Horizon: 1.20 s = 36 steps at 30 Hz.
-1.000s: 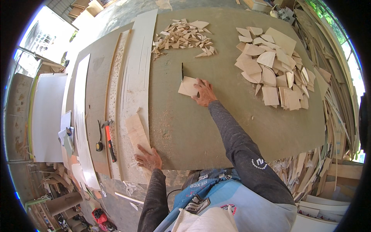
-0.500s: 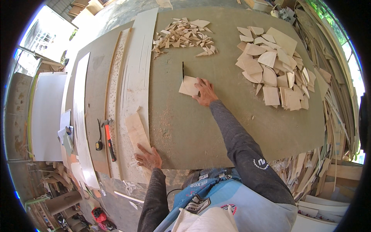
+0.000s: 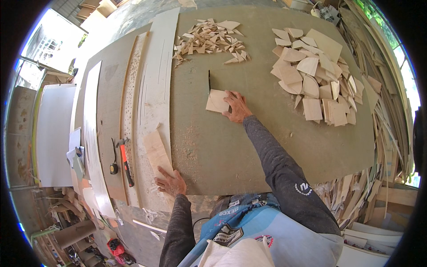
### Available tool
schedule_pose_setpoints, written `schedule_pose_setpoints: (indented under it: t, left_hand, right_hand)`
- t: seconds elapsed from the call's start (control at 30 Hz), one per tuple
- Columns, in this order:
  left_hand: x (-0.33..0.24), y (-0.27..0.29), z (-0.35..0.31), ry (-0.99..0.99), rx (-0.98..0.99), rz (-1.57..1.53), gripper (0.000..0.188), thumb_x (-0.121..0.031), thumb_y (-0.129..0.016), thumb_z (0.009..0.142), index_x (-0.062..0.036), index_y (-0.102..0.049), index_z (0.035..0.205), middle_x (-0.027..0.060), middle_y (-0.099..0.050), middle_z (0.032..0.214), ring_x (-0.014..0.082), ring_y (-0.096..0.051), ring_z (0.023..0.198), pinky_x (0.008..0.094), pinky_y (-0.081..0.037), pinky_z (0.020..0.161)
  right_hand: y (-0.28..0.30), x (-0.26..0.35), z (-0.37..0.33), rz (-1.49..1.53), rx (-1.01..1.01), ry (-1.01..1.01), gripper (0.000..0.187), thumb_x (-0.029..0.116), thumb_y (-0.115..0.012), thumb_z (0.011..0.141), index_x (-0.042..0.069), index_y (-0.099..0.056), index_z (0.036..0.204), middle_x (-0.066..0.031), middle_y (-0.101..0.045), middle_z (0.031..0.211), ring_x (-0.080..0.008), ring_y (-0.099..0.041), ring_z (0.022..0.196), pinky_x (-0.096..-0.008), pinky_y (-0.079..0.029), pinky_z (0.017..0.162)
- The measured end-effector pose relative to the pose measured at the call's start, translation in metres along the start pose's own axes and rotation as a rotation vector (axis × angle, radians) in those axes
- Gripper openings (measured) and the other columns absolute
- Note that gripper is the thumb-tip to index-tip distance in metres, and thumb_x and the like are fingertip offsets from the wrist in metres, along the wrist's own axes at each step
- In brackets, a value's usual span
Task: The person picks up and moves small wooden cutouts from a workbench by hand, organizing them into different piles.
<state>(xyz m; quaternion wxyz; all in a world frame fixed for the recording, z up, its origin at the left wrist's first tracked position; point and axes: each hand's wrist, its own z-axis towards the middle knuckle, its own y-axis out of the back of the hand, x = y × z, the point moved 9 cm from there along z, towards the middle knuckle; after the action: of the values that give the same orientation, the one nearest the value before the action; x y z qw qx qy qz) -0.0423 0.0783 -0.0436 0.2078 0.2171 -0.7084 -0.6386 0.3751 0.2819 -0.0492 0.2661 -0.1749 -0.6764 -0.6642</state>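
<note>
My right hand (image 3: 237,107) grips the right edge of a small, pale plywood piece (image 3: 217,101) lying on the brown worktable (image 3: 267,151). The piece's far edge is at the near end of a thin dark saw blade (image 3: 209,82) that stands up from the tabletop; whether they touch I cannot tell. Near the front edge, my left hand (image 3: 171,181) rests with its fingers apart on the lower part of a longer plywood strip (image 3: 156,149). That strip lies at a slant, partly over a long white board (image 3: 156,66).
Small wedge offcuts (image 3: 209,40) lie beyond the blade. At the right sits a heap of larger cut pieces (image 3: 311,75). A claw hammer (image 3: 126,162) and a tape measure (image 3: 114,168) are at the left. Sawdust (image 3: 189,142) covers the table's middle; stacked boards (image 3: 391,102) line the right side.
The view has shifted slightly. My right hand and the plywood piece sit slightly nearer to me relative to the blade. My left hand stays on the strip.
</note>
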Motion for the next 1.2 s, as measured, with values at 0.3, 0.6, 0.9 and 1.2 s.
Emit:
schedule_pose_setpoints:
  t: [0.3, 0.6, 0.9, 1.2]
  left_hand:
    - [0.001, -0.004, 0.001, -0.006, -0.019, -0.016, 0.087, -0.046, -0.061, 0.097, -0.0257, -0.012, 0.166, 0.0369, -0.021, 0.156, 0.049, -0.021, 0.148, 0.0704, -0.022, 0.115]
    - [0.0, 0.0, 0.0, -0.023, -0.036, 0.012, 0.084, -0.049, -0.058, 0.098, -0.0251, -0.014, 0.166, 0.0363, -0.025, 0.155, 0.0498, -0.025, 0.146, 0.0691, -0.024, 0.114]
    - [0.003, -0.004, 0.0, -0.02, -0.023, 0.006, 0.085, -0.049, -0.058, 0.099, -0.0254, -0.011, 0.166, 0.0365, -0.022, 0.156, 0.0503, -0.024, 0.147, 0.0694, -0.023, 0.115]
    - [0.005, -0.009, 0.002, -0.018, -0.021, -0.001, 0.086, -0.048, -0.059, 0.098, -0.0271, -0.01, 0.166, 0.0359, -0.021, 0.156, 0.0508, -0.023, 0.148, 0.07, -0.022, 0.116]
  right_hand:
    - [0.001, 0.001, 0.006, -0.041, -0.001, -0.035, 0.065, 0.031, -0.083, 0.078, 0.004, -0.06, 0.133, -0.0167, -0.036, 0.161, -0.0344, -0.027, 0.148, -0.055, -0.024, 0.12]
    - [0.001, 0.004, 0.01, -0.042, -0.046, -0.058, 0.064, 0.03, -0.083, 0.076, 0.003, -0.061, 0.131, -0.0171, -0.036, 0.161, -0.0349, -0.029, 0.146, -0.0552, -0.025, 0.119]
    - [0.001, 0.005, 0.002, -0.003, -0.01, -0.027, 0.065, 0.026, -0.084, 0.077, 0.003, -0.06, 0.132, -0.018, -0.036, 0.162, -0.0351, -0.026, 0.149, -0.056, -0.024, 0.121]
    - [0.003, -0.004, 0.005, 0.013, 0.063, 0.04, 0.069, 0.024, -0.084, 0.075, 0.002, -0.059, 0.135, -0.0151, -0.035, 0.162, -0.0342, -0.027, 0.149, -0.0557, -0.023, 0.123]
